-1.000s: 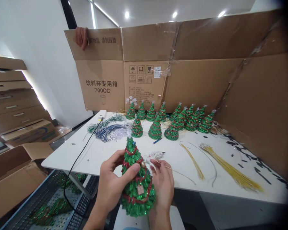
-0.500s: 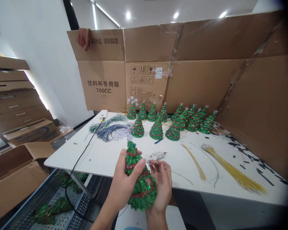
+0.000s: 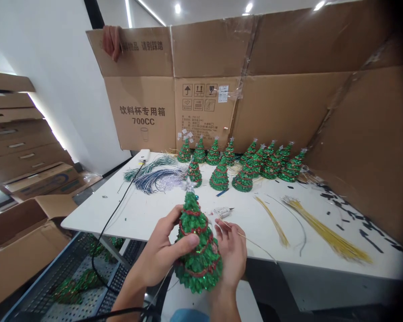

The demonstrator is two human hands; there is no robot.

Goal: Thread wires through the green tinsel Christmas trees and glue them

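My left hand [image 3: 163, 248] is wrapped round a small green Christmas tree [image 3: 199, 250] with red garland, thumb across its front. A clear star [image 3: 189, 184] tops the tree, which stands nearly upright above the table's near edge. Just right of it, my right hand [image 3: 231, 250] pinches a thin pale wire [image 3: 255, 243] between thumb and fingertips, its tail trailing to the right. The tree hides part of the right palm and wrist. Beyond the right fingertips lies a small white tube with a dark tip [image 3: 222, 212].
Several finished trees [image 3: 219, 178] stand along the back of the white table [image 3: 97, 212], before a cardboard wall [image 3: 282, 107]. Yellow wires [image 3: 325, 230] and black scraps [image 3: 342, 205] lie right, green and blue wires [image 3: 157, 180] left. A black cable [image 3: 116, 210] crosses the left side; a blue crate [image 3: 83, 264] sits below.
The tree has turned more upright, so its star and garland show more. My left hand has shifted lower on it. My right hand has moved slightly right, still pinching the wire. The view has tilted down.
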